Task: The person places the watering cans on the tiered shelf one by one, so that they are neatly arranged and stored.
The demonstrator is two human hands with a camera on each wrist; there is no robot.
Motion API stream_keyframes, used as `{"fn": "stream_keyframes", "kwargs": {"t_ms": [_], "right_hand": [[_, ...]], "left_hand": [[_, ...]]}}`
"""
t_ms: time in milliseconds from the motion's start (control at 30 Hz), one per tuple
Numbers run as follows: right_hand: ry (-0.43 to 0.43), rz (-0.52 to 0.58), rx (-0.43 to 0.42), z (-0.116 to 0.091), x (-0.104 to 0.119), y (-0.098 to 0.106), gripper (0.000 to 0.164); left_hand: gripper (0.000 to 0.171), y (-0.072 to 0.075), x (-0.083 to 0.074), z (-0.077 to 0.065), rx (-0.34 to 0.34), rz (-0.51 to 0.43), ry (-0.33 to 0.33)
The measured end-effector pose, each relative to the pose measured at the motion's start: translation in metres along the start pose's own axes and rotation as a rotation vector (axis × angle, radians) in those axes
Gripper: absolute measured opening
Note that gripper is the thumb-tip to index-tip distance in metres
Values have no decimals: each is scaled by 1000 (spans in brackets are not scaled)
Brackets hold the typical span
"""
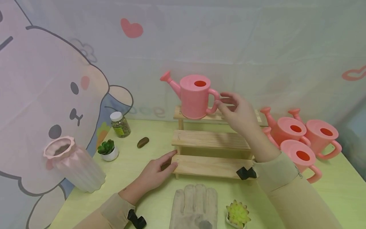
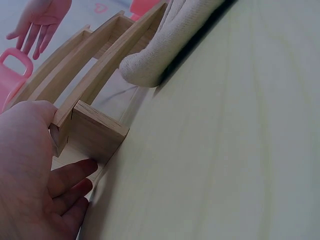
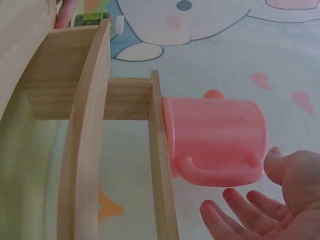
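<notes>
A pink watering can [image 1: 195, 97] stands upright on the top tier of a three-tier wooden stand [image 1: 211, 140], its spout to the left. My right hand [image 1: 238, 111] is beside its handle with fingers spread; the right wrist view shows a gap between most fingers and the handle [image 3: 220, 177], the thumb very near it. My left hand [image 1: 154, 173] is at the left end of the lowest tier. In the left wrist view the thumb lies against the board's end and the curled fingers [image 2: 75, 172] reach beneath it to the leg.
Several pink watering cans [image 1: 321, 135] stand right of the stand. In front lie a work glove [image 1: 194, 203] and a small yellow-green succulent [image 1: 238, 213]. Leftward are a pink vase [image 1: 77, 165], a potted succulent [image 1: 107, 149], a white-capped jar [image 1: 120, 125] and a brown stone [image 1: 143, 142].
</notes>
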State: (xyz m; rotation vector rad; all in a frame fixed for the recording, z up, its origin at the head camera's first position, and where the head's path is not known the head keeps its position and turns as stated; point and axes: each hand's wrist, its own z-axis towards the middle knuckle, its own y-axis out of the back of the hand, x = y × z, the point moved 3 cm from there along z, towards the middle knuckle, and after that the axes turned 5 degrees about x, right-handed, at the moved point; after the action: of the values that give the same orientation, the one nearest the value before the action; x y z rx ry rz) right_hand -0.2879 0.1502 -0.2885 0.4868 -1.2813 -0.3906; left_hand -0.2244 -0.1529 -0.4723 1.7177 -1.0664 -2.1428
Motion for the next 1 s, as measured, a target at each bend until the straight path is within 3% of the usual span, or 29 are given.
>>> {"fn": "stream_keyframes", "kwargs": {"t_ms": [200, 400, 533, 800, 1000], "right_hand": [[49, 46, -65, -22, -3, 7, 61], [192, 26, -182, -49, -14, 13, 45], [273, 2, -223, -70, -27, 15, 44], [262, -137, -268, -107, -61, 26, 52], [276, -226, -328, -136, -90, 46, 54]], "left_hand": [[51, -1, 2, 0, -11, 11, -12], [51, 0, 2, 0, -14, 11, -12], [51, 0, 3, 0, -16, 12, -17], [52, -2, 5, 0, -22, 5, -25], [52, -1, 4, 0, -23, 14, -24]]}}
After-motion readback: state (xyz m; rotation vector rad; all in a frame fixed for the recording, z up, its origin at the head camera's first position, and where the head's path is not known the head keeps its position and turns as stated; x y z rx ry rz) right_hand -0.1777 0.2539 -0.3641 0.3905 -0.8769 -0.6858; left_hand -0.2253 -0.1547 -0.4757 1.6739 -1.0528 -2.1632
